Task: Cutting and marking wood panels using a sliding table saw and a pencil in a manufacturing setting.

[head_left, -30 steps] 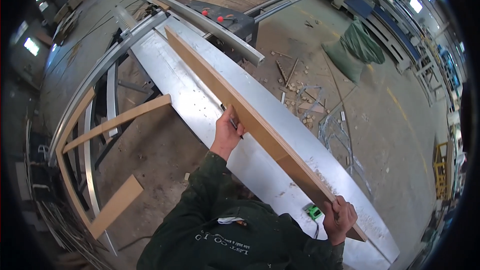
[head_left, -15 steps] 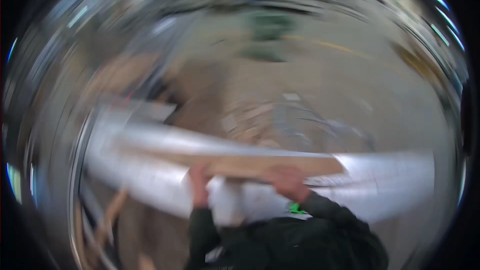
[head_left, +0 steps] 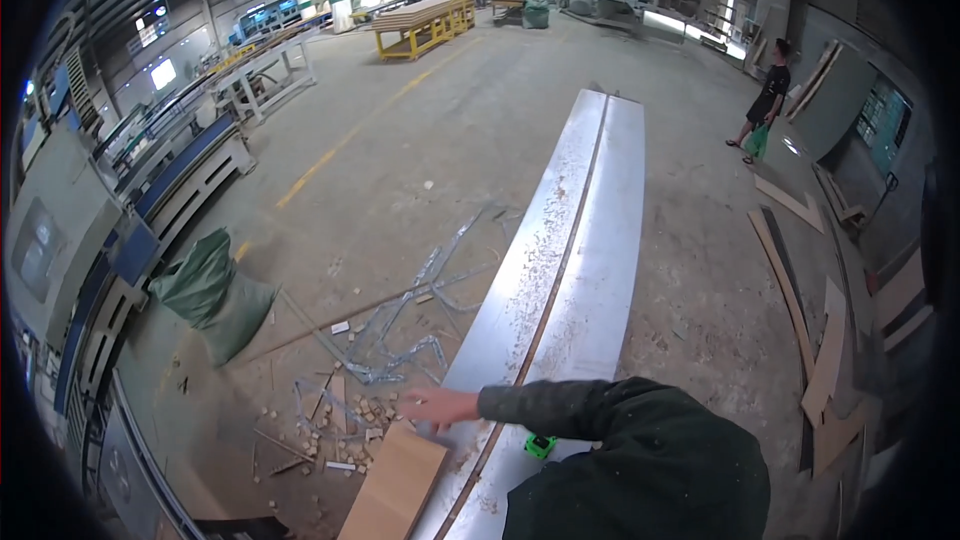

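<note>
A long metal-topped table (head_left: 595, 280) with a dark slot down its length runs away from me, sawdust scattered on it. My right hand (head_left: 442, 407) reaches left across it, fingers stretched out, just above the far end of a brown board (head_left: 398, 480). Whether the hand touches the board is unclear. The board lies slanted along the table's near left side, its lower end cut off by the picture's edge. My left hand is out of sight. Beside my right forearm sits a bright green tape measure (head_left: 540, 446), partly against my dark clothing.
Wood offcuts (head_left: 340, 420) and clear plastic strapping (head_left: 400, 340) litter the floor at left, near a green sack (head_left: 215, 295). Machinery (head_left: 150, 200) lines the left side. Board scraps (head_left: 825, 390) lie at right. A person (head_left: 768, 100) stands at far right holding a green bag.
The blurred view has swung so the table now runs away from me instead of across. Both hands were on the brown board; now only my right hand shows, stretched out by its end.
</note>
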`<state>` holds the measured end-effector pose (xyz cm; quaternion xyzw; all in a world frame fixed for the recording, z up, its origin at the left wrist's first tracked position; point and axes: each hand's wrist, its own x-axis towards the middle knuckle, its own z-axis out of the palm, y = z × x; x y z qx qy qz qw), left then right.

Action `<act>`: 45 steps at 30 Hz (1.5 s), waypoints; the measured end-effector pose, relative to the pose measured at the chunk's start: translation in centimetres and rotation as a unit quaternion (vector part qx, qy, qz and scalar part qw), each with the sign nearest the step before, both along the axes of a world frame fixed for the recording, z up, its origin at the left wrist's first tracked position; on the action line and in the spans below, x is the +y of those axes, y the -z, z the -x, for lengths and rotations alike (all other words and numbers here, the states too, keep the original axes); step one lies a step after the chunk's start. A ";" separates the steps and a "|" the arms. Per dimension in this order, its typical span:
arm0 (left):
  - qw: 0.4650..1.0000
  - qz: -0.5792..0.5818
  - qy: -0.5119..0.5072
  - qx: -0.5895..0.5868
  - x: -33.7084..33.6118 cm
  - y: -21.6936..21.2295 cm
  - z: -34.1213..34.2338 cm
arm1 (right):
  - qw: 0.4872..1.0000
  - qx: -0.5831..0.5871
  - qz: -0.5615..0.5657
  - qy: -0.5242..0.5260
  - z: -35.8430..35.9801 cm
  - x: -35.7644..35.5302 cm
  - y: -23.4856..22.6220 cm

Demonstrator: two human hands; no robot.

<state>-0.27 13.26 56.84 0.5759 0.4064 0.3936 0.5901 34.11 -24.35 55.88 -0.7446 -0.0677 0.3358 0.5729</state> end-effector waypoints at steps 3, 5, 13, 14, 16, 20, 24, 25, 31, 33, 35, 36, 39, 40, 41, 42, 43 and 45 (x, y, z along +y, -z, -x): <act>0.998 0.045 -0.032 0.041 8.4 10.5 7.1 | 0.986 -0.153 -0.042 -0.041 0.7 5.5 0.2; 0.967 0.243 -0.066 -0.050 11.0 10.2 3.8 | 0.972 -0.234 0.026 0.001 0.9 10.3 7.1; 0.990 -0.022 0.139 -0.004 15.3 9.0 -5.8 | 0.984 -0.152 -0.003 -0.098 2.1 13.4 6.6; 0.986 -0.057 0.159 0.002 15.5 8.6 -7.0 | 0.981 -0.163 -0.009 -0.100 2.3 13.9 6.7; 0.972 -0.125 0.198 0.015 15.7 7.9 -9.2 | 0.958 -0.248 0.083 -0.114 2.5 15.2 6.9; 0.929 -0.257 0.263 0.038 15.8 6.3 -14.2 | 0.878 -0.453 0.145 -0.062 2.1 16.1 6.0; 0.864 -0.371 0.337 0.047 12.9 5.0 -22.1 | 0.861 -0.461 0.136 -0.165 2.0 16.2 6.3; 0.846 -0.396 0.355 0.046 11.4 4.9 -24.3 | 0.879 -0.417 0.124 -0.196 2.6 16.6 6.3; 0.729 -0.533 0.427 0.050 -0.7 7.0 -37.8 | 0.898 -0.380 0.110 -0.190 4.0 17.6 3.5; 0.687 -0.579 0.436 0.053 -5.0 8.5 -43.2 | 0.868 -0.323 0.143 -0.348 1.8 18.4 5.6; 0.663 -0.611 0.422 0.093 -7.7 12.5 -44.5 | 0.877 -0.327 0.099 -0.339 2.5 17.8 10.0; 0.664 -0.633 0.371 0.145 -3.1 13.4 -42.0 | 0.873 -0.347 0.037 -0.341 4.1 20.5 10.9; 0.653 -0.589 0.233 0.415 9.2 18.5 -19.2 | 0.903 -0.300 0.054 -0.303 10.6 21.1 16.2; 0.639 -0.557 0.179 0.500 14.3 17.9 -11.5 | 0.894 -0.339 0.119 -0.266 10.3 23.0 17.4; 0.617 -0.509 0.130 0.586 18.1 17.0 -2.4 | 0.943 -0.234 0.128 -0.200 11.2 22.9 18.3; 0.583 -0.449 0.054 0.675 23.4 18.6 9.6 | 0.934 -0.248 0.152 -0.206 11.0 25.8 13.5; 0.585 -0.397 -0.029 0.707 25.7 18.3 15.5 | 0.919 -0.281 0.123 -0.246 11.6 29.4 9.2; 0.836 -0.092 -0.228 0.490 21.3 14.9 2.3 | 0.884 -0.397 0.174 -0.173 10.3 26.4 12.4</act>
